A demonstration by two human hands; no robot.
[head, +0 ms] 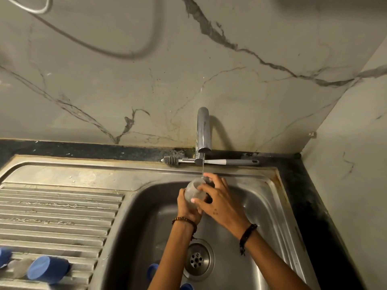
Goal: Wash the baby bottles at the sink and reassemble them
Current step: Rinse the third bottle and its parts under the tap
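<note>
On the ribbed drainboard's near left corner: blue round plastic bottle cap, lying on its side, a clear part just beside it. Along the sink's back edge: grey bottle brush, behind the chrome tap. Over the steel sink basin, under a thin stream: clear plastic baby bottle, left hand gripping its base, right hand with fingers curled round its mouth.
</note>
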